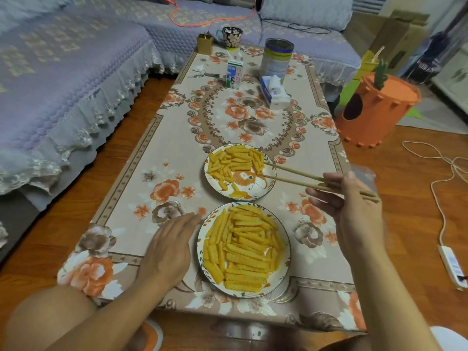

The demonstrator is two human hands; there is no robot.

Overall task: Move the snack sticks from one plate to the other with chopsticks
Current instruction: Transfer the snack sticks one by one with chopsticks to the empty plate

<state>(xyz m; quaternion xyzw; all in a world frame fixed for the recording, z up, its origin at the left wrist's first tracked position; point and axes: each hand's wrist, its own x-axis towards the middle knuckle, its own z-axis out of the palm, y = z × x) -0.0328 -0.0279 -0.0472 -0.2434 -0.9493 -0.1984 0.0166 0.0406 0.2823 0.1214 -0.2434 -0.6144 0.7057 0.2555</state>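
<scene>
- Snack sticks, crinkled and yellow, are heaped on the near plate right in front of me, covering most of it.
- My left hand lies flat on the flowered tablecloth just left of that plate, fingers straight and relaxed, holding nothing; its fingertips come close to the plate rim.
- My right hand hovers to the right, between the two plates in depth, fingers curled round a pair of chopsticks.
- I see the chopsticks run leftward over the rim of the far plate; the tips are spread apart and hold no stick, the upper one at the edge of the pile, the lower one over the bare orange pattern.
- A second batch of snack sticks fills the far plate's upper and left parts, with a few loose ones near its front edge.
- The two plates sit one behind the other, nearly touching, with nothing between them.
- Farther up the table I see a tissue pack, a small milk carton, a tall tin, keys, a gold box and a flowered mug, all well apart from the plates.
- A lilac sofa wraps round the left and far sides.
- An orange carrot-shaped bin stands on the floor to the right, and a white power strip with its cord lies nearer.
</scene>
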